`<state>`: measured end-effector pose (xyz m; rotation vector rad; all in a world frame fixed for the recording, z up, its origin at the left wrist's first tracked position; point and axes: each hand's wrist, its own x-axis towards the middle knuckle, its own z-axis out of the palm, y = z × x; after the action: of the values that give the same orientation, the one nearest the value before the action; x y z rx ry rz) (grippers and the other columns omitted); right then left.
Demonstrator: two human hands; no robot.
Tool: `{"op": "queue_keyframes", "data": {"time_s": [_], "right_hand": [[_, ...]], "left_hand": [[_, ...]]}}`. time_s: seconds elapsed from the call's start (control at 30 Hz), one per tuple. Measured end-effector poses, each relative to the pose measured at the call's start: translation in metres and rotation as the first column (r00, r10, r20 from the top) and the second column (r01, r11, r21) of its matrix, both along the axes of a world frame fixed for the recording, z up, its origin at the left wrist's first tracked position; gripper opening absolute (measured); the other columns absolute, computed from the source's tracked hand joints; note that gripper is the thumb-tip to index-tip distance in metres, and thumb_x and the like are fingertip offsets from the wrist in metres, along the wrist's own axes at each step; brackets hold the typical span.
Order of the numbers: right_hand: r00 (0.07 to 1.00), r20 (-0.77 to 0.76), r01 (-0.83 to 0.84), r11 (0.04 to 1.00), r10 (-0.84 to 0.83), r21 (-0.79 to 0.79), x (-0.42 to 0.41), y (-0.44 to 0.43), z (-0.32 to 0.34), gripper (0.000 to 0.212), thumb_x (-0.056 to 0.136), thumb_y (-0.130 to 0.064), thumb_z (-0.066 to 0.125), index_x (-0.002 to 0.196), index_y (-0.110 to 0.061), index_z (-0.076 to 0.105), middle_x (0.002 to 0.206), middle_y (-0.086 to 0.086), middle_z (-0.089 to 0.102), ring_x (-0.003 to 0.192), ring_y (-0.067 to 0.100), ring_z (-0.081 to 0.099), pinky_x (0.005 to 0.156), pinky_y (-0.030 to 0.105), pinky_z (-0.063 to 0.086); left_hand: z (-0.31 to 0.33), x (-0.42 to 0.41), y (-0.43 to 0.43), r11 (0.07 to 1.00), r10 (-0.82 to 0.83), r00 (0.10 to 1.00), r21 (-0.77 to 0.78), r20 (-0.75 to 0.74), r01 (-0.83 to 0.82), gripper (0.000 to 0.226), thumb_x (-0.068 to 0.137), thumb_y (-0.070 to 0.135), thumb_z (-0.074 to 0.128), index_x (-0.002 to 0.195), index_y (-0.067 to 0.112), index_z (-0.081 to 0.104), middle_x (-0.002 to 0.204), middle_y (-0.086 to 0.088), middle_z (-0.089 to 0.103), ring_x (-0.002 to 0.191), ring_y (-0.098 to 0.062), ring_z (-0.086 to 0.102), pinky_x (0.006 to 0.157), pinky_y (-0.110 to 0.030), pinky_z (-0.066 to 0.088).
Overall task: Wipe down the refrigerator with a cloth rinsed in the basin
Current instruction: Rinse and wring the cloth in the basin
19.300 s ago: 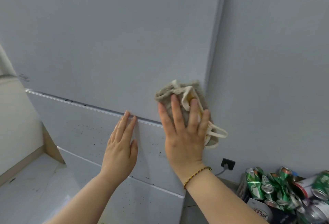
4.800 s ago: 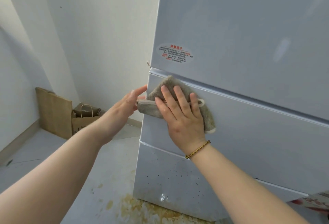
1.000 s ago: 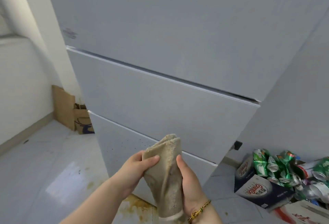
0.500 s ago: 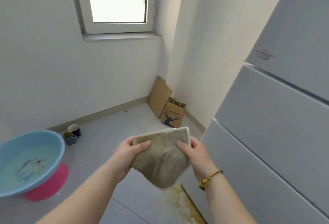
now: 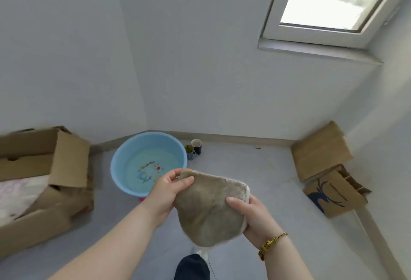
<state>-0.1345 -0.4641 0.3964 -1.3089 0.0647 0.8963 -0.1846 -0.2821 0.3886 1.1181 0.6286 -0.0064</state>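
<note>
The open cardboard box sits well left of my fingers, and the water-filled basin stands on the floor just beyond them, so a careless drop could splash the box. The cloth hangs between both hands: my left hand pinches its top corner and my right hand grips its right edge. The cups past the basin could tip.
</note>
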Motion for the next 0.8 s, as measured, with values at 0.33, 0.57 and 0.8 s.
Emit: {"op": "queue_keyframes", "data": {"time_s": [0.33,0.57,0.8], "right_hand": [[0.965,-0.081,-0.260,0.958,0.251,-0.124,0.174,0.191,-0.082,0.017,0.088,-0.012,0.057,0.106,-0.011,0.059,0.100,0.010,0.068,0.091,0.024,0.066,0.076,0.035,0.056],[0.912,0.125,-0.311,0.859,0.389,-0.406,0.203,0.295,-0.226,0.029,0.087,0.000,0.048,0.087,-0.028,0.054,0.087,-0.007,0.059,0.085,0.009,0.055,0.075,0.019,0.046],[0.919,0.202,-0.206,0.848,0.339,-0.489,0.232,0.376,-0.383,0.017,0.084,0.002,0.054,0.087,-0.015,0.054,0.077,-0.006,0.056,0.073,0.010,0.052,0.061,0.014,0.040]], "left_hand": [[-0.083,0.110,0.149,0.910,0.413,0.897,0.062,-0.157,-0.409,0.012,0.085,0.009,0.060,0.096,0.010,0.060,0.092,-0.009,0.066,0.082,-0.022,0.062,0.066,-0.029,0.048],[-0.223,0.134,0.232,0.921,0.389,0.840,0.163,-0.379,-0.353,0.004,0.085,0.012,0.062,0.087,0.010,0.061,0.089,-0.010,0.065,0.076,-0.023,0.061,0.063,-0.030,0.048],[-0.381,0.159,0.306,0.922,0.380,0.834,0.240,-0.400,-0.305,0.008,0.085,0.008,0.062,0.082,0.011,0.055,0.077,-0.005,0.058,0.064,-0.015,0.055,0.042,-0.016,0.048]]}}
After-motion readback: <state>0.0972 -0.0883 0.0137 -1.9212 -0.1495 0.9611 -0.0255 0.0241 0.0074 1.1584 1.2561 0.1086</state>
